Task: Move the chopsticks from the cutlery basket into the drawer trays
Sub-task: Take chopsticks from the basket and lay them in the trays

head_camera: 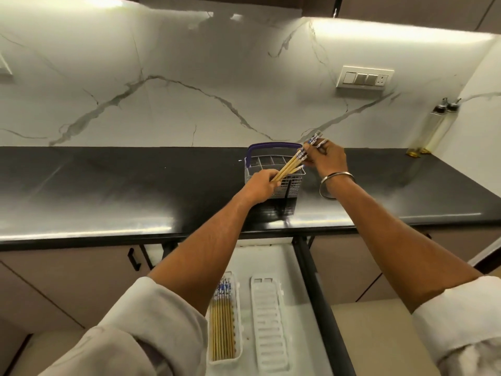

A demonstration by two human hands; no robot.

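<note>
On the glossy black tabletop (108,185), the left hand (260,185) closes its fingers around the plain ends of a bamboo chopsticks bundle (291,162) slanting above the wire cutlery basket (273,172); the right hand (326,158) pinches the patterned tips. Below, the open drawer (273,256) holds a white ribbed tray (238,308) lined with more chopsticks (222,327), and an empty slotted tray (269,327) beside it.

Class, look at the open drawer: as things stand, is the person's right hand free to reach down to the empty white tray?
Probably yes. The empty tray lies uncovered in the open drawer, right of the filled tray. The right hand is pinching the chopsticks with the left hand, so it is not free.
</note>
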